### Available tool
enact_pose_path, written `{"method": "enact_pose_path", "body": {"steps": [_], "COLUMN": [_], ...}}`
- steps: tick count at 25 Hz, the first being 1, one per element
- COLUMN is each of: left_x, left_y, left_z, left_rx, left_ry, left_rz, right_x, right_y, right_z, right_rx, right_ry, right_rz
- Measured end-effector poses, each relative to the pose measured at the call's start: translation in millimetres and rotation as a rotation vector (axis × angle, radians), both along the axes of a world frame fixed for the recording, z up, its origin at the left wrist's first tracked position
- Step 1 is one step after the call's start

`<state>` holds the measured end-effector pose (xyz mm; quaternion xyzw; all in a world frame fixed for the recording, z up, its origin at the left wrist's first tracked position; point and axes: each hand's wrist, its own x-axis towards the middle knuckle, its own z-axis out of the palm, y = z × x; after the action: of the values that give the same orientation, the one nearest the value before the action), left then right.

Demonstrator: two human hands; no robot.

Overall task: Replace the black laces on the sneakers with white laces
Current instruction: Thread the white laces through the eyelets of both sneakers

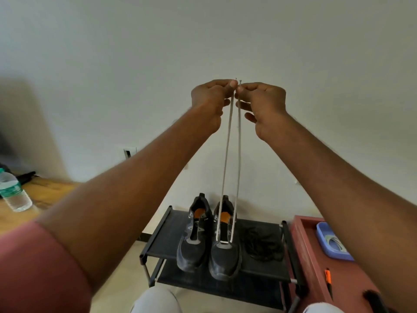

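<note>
Taut white lace [228, 154] strands rise from the right sneaker [224, 247], barring the space above it. The left sneaker [193, 240] touches it; black laces [262, 246] crowd its right.

a black two-tier shoe rack [162, 236] is seen standing on the floor. on its top shelf two black sneakers [208, 240] are placed side by side, toes toward the camera; a heap of black laces [262, 246] lies just beside the right one.
</note>
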<state>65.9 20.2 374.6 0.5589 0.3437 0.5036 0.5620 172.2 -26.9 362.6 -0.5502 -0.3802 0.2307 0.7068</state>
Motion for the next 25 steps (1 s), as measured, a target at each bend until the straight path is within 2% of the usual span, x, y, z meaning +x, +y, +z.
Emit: {"method": "enact_pose_path", "body": {"steps": [6,10,13,15,20,22,25], "left_x": [1,-1,-15,-32,-70,-69,-50], "left_y": [-5,-1,6,12,19,14,18], "left_z": [10,3,-21,-55,-196,-247,-312], "left_rx": [-0.136,-0.131,-0.147,-0.157,0.022,0.030,-0.002], "left_ry": [-0.019,-0.030,-0.117,-0.117,0.350,0.452,0.622], "left_rz": [-0.042,-0.061,-0.060,0.002,0.311,0.319,0.185], "right_x": [4,4,6,10,14,12,17], "right_y": [-11,-13,-12,-11,-10,-13,-9], "right_z": [16,11,-16,-56,-210,-268,-333], "right_rx": [-0.057,-0.044,-0.018,-0.034,-0.378,-0.502,-0.676], "right_ry": [-0.047,-0.051,0.001,0.014,-0.151,-0.171,-0.218], "right_rz": [0.016,0.043,0.052,0.084,0.121,0.130,0.142]}}
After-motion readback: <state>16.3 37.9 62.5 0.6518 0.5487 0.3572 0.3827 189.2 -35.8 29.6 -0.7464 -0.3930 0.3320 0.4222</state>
